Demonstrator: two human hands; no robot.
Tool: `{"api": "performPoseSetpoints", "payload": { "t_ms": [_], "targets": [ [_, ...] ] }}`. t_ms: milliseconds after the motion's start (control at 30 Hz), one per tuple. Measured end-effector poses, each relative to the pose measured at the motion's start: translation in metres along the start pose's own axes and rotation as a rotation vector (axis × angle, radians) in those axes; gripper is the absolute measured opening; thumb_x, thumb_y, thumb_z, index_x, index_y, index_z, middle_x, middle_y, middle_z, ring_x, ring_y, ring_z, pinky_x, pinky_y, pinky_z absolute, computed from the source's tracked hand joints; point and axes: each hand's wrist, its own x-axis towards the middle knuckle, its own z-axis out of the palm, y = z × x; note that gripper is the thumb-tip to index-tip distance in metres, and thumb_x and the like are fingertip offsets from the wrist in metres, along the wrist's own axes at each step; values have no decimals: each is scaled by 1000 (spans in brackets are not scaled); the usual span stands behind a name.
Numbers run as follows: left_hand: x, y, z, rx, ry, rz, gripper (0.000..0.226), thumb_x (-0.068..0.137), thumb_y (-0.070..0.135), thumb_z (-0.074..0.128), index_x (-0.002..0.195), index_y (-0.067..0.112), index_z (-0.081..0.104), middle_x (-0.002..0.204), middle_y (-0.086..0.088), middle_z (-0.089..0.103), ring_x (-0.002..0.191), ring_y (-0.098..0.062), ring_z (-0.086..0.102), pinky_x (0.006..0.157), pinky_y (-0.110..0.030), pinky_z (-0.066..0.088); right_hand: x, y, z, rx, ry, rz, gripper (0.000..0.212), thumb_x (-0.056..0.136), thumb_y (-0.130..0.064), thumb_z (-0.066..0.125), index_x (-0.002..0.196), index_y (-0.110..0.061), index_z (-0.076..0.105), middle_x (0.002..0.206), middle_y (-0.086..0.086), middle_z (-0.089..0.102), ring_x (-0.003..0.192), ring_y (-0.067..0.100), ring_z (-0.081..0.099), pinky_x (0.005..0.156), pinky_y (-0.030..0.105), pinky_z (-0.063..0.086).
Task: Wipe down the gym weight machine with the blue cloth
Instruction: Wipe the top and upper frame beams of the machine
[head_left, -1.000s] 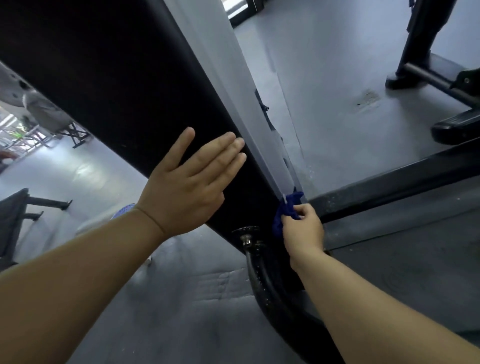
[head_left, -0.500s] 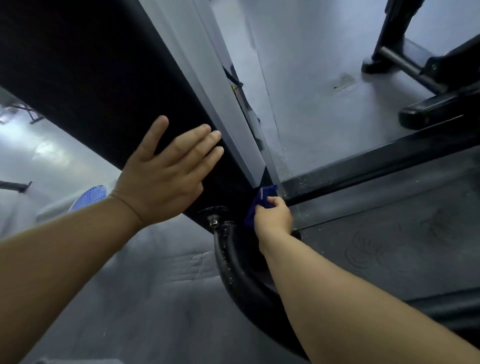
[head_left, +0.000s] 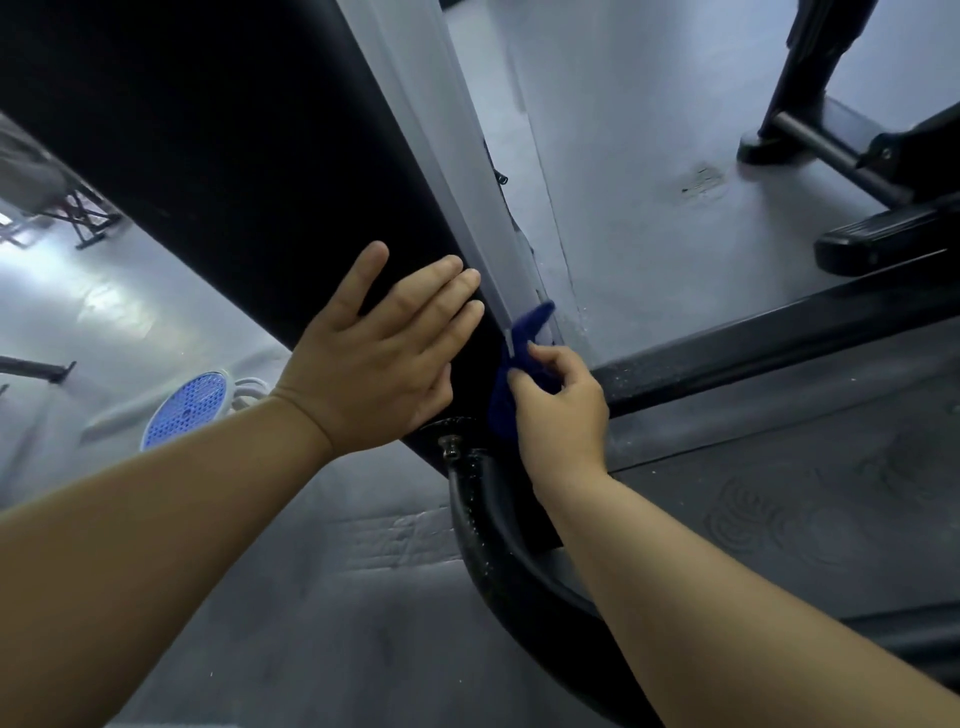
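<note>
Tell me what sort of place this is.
Probably a gym. The right hand holds a blue cloth against a tall black machine column; another black machine frame with a footplate stands beyond, and dark rubber matting covers the floor nearby.

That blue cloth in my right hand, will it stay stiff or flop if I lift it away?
Likely floppy: the blue cloth is bunched in the right hand, a loose flap draped against the machine's pale edge. Probably light, since a finger pinch alone holds it. Its soft-looking fabric probably won't slide from the grip.
</note>
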Motion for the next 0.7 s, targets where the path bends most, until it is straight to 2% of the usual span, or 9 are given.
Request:
{"api": "performPoseSetpoints", "payload": {
  "t_ms": [67,100,267,300,367,467,500,600,700],
  "targets": [
    [0,0,0,-5,-4,-3,47,93,30,44,131,11,62,143,-10,54,137,-25,39,121,-51,-7,-1,-4,1,-2,-40,-100,17,91,-15,65,98,-30,67,104,-5,67,95,7,64,82,21,53],
    [0,0,-1,-6,-8,-1,47,93,30,44,132,10,61,143,-10,54,137,-26,38,121,-51,-7,1,-1,0,-29,-23,-76,16,91,-16,65,96,-31,66,102,-5,68,94,8,64,82,22,53],
    [-2,-2,-4,-13,-44,18,48,92,29,44,134,11,59,146,-10,51,139,-26,36,121,-52,-7,13,24,-6,-99,98,380,19,89,-11,61,100,-26,65,104,4,69,90,22,64,80,37,56],
    [-2,-2,-6,-12,-56,27,48,92,29,44,135,11,58,146,-10,50,140,-26,35,120,-52,-8,12,22,-6,-88,97,382,19,88,-11,60,95,-28,64,103,4,69,89,22,65,78,36,56],
    [-2,-3,-7,-10,-83,44,49,93,29,43,136,12,57,148,-10,48,141,-26,34,120,-52,-9,6,12,-3,-40,74,222,19,88,-11,61,91,-30,65,98,-2,69,91,19,66,78,32,56],
    [-2,-5,-8,-12,-122,54,49,93,30,43,136,12,57,148,-11,48,141,-27,34,120,-52,-10,-5,-9,2,-29,-39,-53,16,91,-18,65,101,-30,66,101,-8,67,94,6,64,82,21,53],
    [-2,-6,-10,-20,-123,62,49,93,30,43,136,12,58,148,-11,49,140,-27,35,120,-52,-10,-3,-7,2,-36,-17,-55,15,92,-20,65,102,-31,65,101,-8,66,95,6,63,83,21,52],
    [-2,-17,-21,-86,-114,122,45,92,26,46,133,12,60,147,-10,49,140,-26,37,121,-52,-6,-2,-1,1,-9,78,120,25,96,-19,59,117,-31,62,112,-4,65,104,15,61,91,32,51],
    [11,-57,-40,-82,2,67,42,91,23,50,129,13,64,145,-8,51,138,-26,41,120,-53,-1,-5,-40,21,-5,89,29,42,99,-20,52,140,-27,51,134,-4,52,119,13,50,102,28,43]
  ]
}}
